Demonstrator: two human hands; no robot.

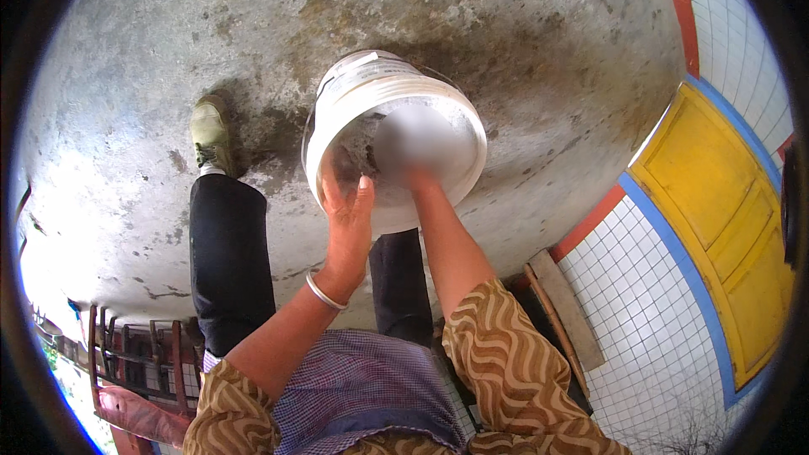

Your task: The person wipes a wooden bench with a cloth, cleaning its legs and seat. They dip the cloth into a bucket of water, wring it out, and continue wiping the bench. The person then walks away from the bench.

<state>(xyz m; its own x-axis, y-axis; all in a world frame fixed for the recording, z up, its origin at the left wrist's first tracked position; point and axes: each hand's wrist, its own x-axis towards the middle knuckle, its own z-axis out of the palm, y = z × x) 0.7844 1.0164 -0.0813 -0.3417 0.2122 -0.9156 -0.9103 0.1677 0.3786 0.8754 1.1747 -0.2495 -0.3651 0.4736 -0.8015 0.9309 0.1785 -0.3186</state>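
A white plastic bucket (351,103) with a thin wire handle is tilted, its mouth facing me, above or on the concrete floor. My left hand (347,199) is at the lower left of its rim, thumb raised and fingers reaching inside the mouth; whether it grips the rim is unclear. On that wrist sits a pale bangle (325,291). My right hand (422,178) reaches deep into the bucket, where a blurred patch hides the fingers and anything in them. Dark grey residue shows on the bucket's inner wall.
Stained concrete floor (158,44) surrounds my legs and green shoe (210,129). To the right are a white tiled wall (644,284) and a yellow panelled door (708,202) in a blue frame. A wooden rack (136,360) stands at lower left, a board (565,309) at lower right.
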